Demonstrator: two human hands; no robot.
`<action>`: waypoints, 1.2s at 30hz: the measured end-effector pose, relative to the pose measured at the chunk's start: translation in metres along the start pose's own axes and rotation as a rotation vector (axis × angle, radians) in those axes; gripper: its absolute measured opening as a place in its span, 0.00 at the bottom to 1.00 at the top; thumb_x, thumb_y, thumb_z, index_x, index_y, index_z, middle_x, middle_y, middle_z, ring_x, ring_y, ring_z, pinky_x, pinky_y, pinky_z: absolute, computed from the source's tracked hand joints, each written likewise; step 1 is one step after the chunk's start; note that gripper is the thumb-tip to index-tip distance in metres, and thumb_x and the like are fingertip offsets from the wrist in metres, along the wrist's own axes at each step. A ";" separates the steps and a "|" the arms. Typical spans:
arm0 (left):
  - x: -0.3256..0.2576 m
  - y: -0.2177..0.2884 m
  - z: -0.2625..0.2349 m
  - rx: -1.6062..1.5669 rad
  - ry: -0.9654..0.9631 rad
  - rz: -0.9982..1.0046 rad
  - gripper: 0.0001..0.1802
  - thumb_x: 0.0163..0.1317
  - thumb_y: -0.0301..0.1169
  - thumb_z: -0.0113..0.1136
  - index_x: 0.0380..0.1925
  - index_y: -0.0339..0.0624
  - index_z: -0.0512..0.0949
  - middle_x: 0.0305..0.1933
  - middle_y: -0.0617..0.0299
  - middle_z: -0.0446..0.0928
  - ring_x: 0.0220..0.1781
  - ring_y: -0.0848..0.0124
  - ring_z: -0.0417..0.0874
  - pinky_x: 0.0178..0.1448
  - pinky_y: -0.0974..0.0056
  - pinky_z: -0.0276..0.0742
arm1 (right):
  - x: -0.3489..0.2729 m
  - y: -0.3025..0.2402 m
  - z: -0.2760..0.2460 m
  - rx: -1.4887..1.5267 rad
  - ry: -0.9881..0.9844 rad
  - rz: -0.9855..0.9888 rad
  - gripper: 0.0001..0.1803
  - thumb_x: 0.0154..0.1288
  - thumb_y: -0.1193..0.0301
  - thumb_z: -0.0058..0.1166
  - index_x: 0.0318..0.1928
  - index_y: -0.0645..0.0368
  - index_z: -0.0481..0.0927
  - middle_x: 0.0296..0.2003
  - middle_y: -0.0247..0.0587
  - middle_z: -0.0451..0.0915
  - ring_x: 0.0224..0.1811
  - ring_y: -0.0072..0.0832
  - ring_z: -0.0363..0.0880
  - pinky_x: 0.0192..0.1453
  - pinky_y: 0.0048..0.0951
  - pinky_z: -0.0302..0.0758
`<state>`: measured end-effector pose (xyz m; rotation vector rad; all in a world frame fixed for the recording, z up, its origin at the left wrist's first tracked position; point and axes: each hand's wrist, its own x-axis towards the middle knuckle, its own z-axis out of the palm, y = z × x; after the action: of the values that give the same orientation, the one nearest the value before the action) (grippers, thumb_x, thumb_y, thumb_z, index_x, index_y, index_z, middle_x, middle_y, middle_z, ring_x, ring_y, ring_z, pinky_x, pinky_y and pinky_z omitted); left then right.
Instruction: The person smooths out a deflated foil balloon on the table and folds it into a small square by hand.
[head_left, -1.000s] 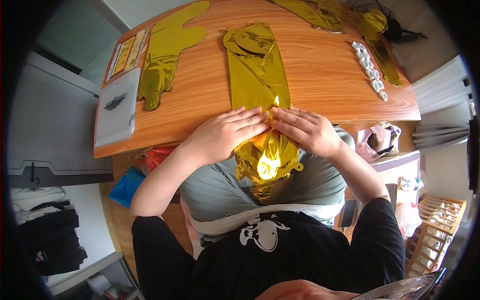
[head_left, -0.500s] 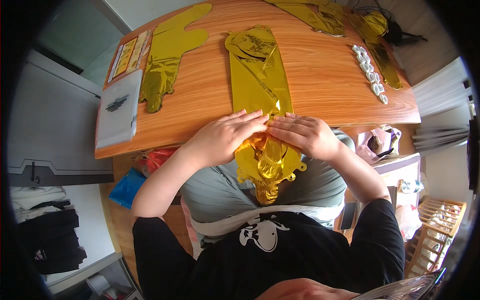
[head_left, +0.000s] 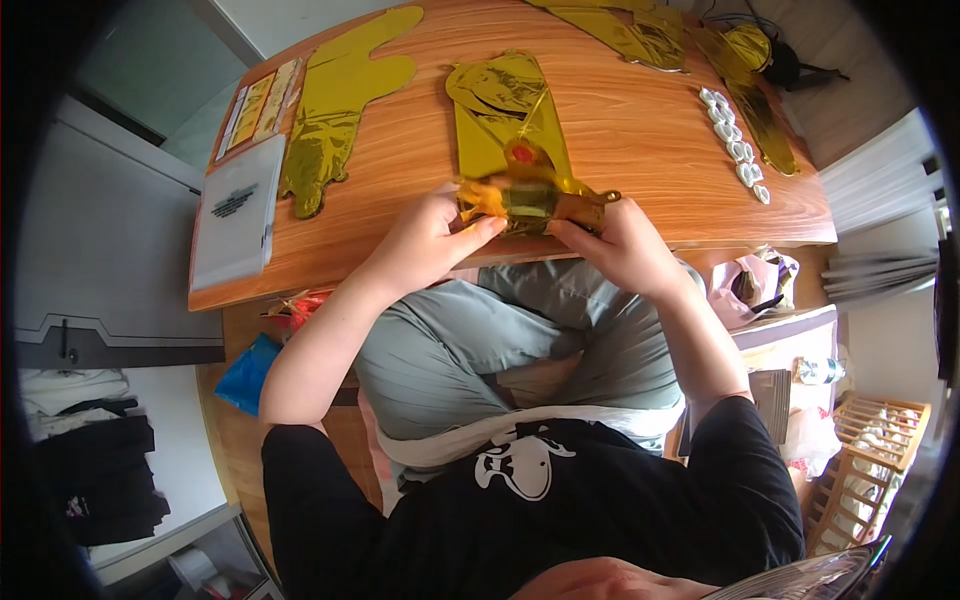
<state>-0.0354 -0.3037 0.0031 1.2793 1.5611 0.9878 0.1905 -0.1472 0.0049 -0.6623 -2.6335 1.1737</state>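
Observation:
A flat gold foil balloon [head_left: 505, 110] lies along the middle of the wooden table [head_left: 640, 150]. Its near end is folded up into a crumpled bundle at the table's front edge. My left hand [head_left: 425, 240] pinches the left side of that bundle. My right hand [head_left: 620, 245] grips its right side, fingers closed on the foil. A small red spot shows on the foil just above the fold.
Another gold foil balloon [head_left: 335, 105] lies to the left, beside a white plastic packet [head_left: 235, 210] and a printed card [head_left: 255, 105]. More gold foil [head_left: 630, 30] sits at the far edge. A row of small white pieces [head_left: 735, 145] lies at right. Bags [head_left: 750, 285] stand below the table.
Both hands have lifted the balloon's hanging end from my lap and folded it up onto the table's front edge.

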 end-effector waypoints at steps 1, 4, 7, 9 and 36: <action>0.001 -0.003 0.002 0.000 0.003 -0.002 0.15 0.72 0.31 0.63 0.53 0.35 0.80 0.48 0.59 0.84 0.38 0.75 0.81 0.44 0.66 0.77 | -0.001 -0.017 -0.004 0.087 -0.007 0.089 0.11 0.73 0.70 0.59 0.45 0.68 0.84 0.32 0.46 0.84 0.34 0.28 0.79 0.44 0.31 0.77; 0.004 -0.010 0.009 0.043 0.199 0.304 0.14 0.72 0.31 0.63 0.51 0.33 0.80 0.47 0.56 0.84 0.42 0.72 0.81 0.49 0.64 0.78 | 0.003 -0.006 0.006 0.165 0.069 -0.027 0.11 0.74 0.70 0.59 0.47 0.68 0.84 0.34 0.42 0.85 0.37 0.22 0.78 0.46 0.30 0.77; 0.000 -0.005 0.011 0.102 0.145 0.186 0.17 0.72 0.30 0.63 0.56 0.33 0.77 0.53 0.53 0.82 0.50 0.69 0.82 0.56 0.62 0.77 | 0.006 -0.006 0.009 0.248 0.122 -0.071 0.12 0.75 0.71 0.59 0.49 0.69 0.83 0.38 0.37 0.86 0.41 0.18 0.77 0.48 0.28 0.77; 0.000 -0.003 0.017 0.087 0.265 0.289 0.25 0.72 0.29 0.63 0.65 0.35 0.68 0.59 0.50 0.79 0.57 0.69 0.82 0.63 0.61 0.76 | 0.009 0.000 0.014 0.261 0.135 -0.025 0.12 0.75 0.72 0.59 0.51 0.69 0.82 0.40 0.36 0.86 0.42 0.17 0.77 0.49 0.26 0.77; -0.026 -0.019 0.036 0.799 0.556 0.512 0.19 0.62 0.23 0.63 0.54 0.37 0.81 0.56 0.56 0.78 0.53 0.56 0.83 0.59 0.50 0.81 | 0.029 -0.029 0.029 0.072 0.386 0.114 0.20 0.64 0.72 0.65 0.54 0.66 0.80 0.39 0.54 0.87 0.42 0.44 0.87 0.49 0.37 0.80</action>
<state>-0.0043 -0.3307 -0.0219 2.1633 2.2444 1.1352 0.1455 -0.1704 0.0066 -0.9301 -2.2483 1.0398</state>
